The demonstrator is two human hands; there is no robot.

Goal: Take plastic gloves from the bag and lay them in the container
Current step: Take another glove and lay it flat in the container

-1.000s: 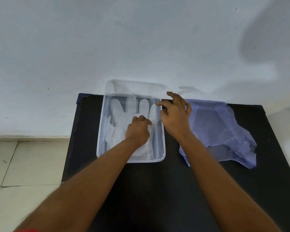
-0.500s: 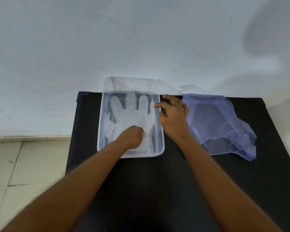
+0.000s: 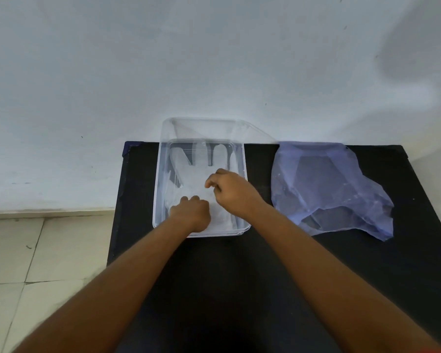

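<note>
No legible text, label, brand, number or sign in the head view. Checked container (image 3: 161, 200), bag (image 3: 329, 189), table (image 3: 239, 289) and wall (image 3: 214, 59): all surfaces plain, no markings readable.

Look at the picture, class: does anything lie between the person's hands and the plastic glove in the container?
Nothing visible does. The left hand and right hand are both over the plastic glove, inside the open clear container.
</note>
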